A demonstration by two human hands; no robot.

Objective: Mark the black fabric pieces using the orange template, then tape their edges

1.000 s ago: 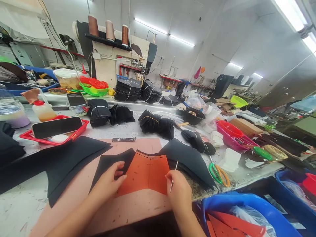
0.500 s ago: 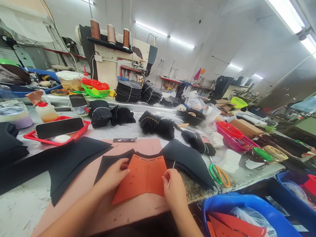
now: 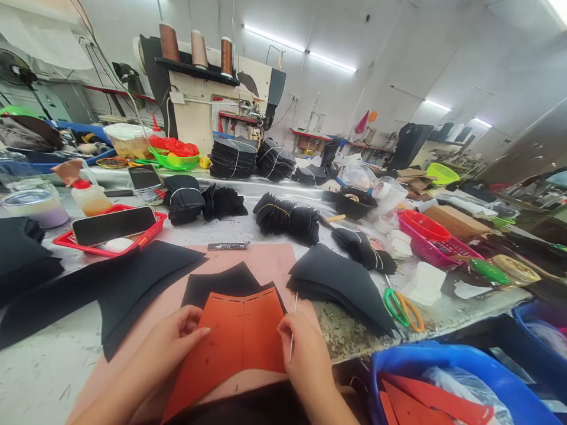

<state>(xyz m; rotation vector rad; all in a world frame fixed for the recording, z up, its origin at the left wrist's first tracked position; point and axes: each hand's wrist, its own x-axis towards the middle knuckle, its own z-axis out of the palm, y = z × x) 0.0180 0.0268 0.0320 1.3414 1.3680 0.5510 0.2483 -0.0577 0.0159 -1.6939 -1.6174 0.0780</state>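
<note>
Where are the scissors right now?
On the right side of the head view, the scissors lie beside the black pieces, above the blue tub.

Sewing workshop. Beyond the fingers (image 3: 193, 339): cream metal sewing machine (image 3: 190, 109), 3 brown/pink conical thread spools (image 3: 199, 51), string-tied black cut-sheet stacks (image 3: 233, 159).

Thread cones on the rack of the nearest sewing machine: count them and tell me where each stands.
3. On the black rack, a brown cone stands at the left, a pale pinkish cone in the middle, a coppery cone at the right.
</note>
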